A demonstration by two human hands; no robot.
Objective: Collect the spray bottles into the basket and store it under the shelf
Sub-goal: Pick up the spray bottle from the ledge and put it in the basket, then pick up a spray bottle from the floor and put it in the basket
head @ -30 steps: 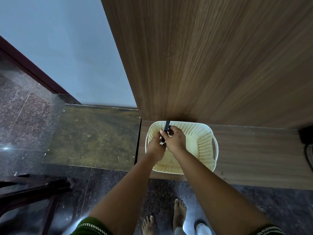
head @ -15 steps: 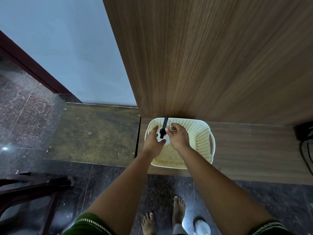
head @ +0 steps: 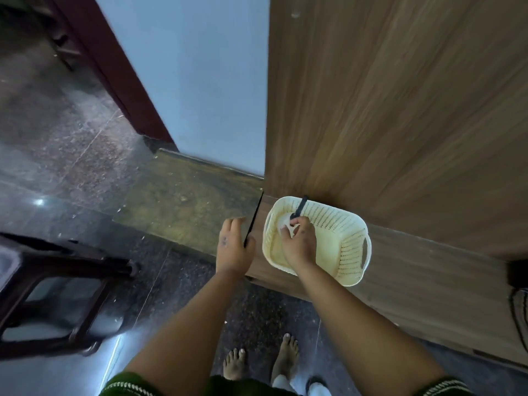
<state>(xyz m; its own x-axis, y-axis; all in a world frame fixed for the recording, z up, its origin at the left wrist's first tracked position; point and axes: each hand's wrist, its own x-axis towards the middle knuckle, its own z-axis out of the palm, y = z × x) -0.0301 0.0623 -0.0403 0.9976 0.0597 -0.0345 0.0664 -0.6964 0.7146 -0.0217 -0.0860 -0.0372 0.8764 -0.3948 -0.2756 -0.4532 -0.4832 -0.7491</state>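
Note:
A cream perforated basket (head: 343,238) sits on a low wooden shelf board (head: 428,281) against a tall wood panel. Inside the basket's left end, my right hand (head: 298,241) grips a white spray bottle (head: 285,224) with a dark nozzle (head: 300,208) that points up toward the basket's far rim. Most of the bottle is hidden by my fingers. My left hand (head: 233,247) hovers outside the basket to its left, over the shelf board's left edge, fingers relaxed and holding nothing.
A tall wood panel (head: 400,95) rises behind the basket. A dark wooden stool (head: 57,295) stands on the polished stone floor (head: 71,167) at the left. A black cable (head: 517,310) hangs at the right edge. My bare feet (head: 257,364) are below.
My left hand has let go of the bottle and drawn out of the basket to the left. My right hand still holds the bottle inside. The view has swung leftward.

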